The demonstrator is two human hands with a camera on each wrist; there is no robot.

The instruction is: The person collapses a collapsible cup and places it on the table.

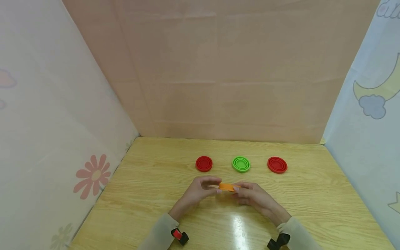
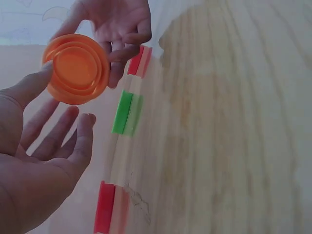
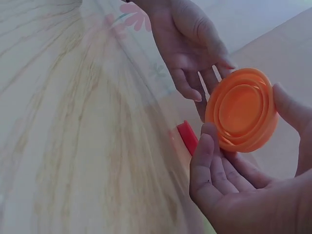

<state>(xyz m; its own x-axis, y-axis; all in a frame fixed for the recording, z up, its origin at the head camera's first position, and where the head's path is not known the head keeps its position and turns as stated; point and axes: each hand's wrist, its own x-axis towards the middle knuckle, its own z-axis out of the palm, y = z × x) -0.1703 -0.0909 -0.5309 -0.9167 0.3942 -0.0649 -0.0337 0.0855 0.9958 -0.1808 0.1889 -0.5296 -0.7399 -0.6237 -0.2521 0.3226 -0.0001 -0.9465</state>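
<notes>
A flattened orange collapsible cup [image 1: 226, 187] with concentric rings is held up between both hands, above the table. At its left edge is my left hand [image 1: 200, 189], thumb and fingertips around the rim. From the other side my right hand [image 1: 254, 198] grips it between thumb and fingers. In the right wrist view, the ringed face of the orange cup [image 3: 241, 109] shows, with the right thumb on one edge and fingers below. The left wrist view shows the left thumb on the orange cup [image 2: 75, 68], its other fingers spread beneath.
Beyond the hands, a row of flattened ringed cups lies on the wooden table [image 1: 140, 180]: a red one [image 1: 204, 164] at left, a green one [image 1: 241, 164] in the middle, another red one [image 1: 277, 165] at right. Walls of printed and brown sheeting [image 1: 218, 86] enclose the table.
</notes>
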